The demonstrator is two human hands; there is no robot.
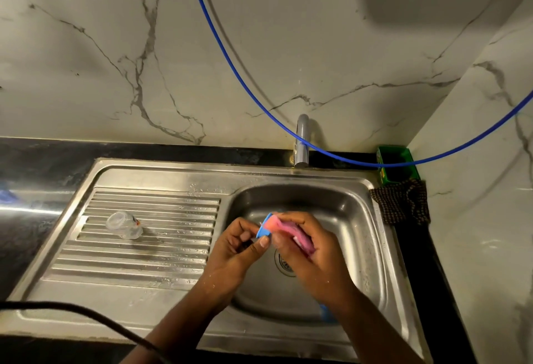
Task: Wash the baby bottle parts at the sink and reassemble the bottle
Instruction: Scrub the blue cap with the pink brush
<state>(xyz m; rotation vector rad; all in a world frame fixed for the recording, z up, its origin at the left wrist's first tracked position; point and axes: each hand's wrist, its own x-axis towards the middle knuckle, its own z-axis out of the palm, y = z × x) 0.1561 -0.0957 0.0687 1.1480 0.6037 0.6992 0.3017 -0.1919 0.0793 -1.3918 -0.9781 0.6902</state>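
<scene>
Over the steel sink basin (331,199), my left hand (236,251) pinches a blue bottle ring (264,229) between thumb and fingers. My right hand (311,254) grips a pink scrub pad (291,228) and presses it against that ring. The clear bottle body (124,224) lies on its side on the ribbed drainboard (161,254), to the left of both hands. A small blue piece (327,313) shows in the basin under my right forearm, mostly hidden.
The chrome tap (302,141) stands behind the basin; no water stream shows. A blue hose (248,87) sags across the marble wall. A green box (398,164) and a dark checked cloth (402,202) sit at the right corner. A dark cable (86,313) crosses bottom left.
</scene>
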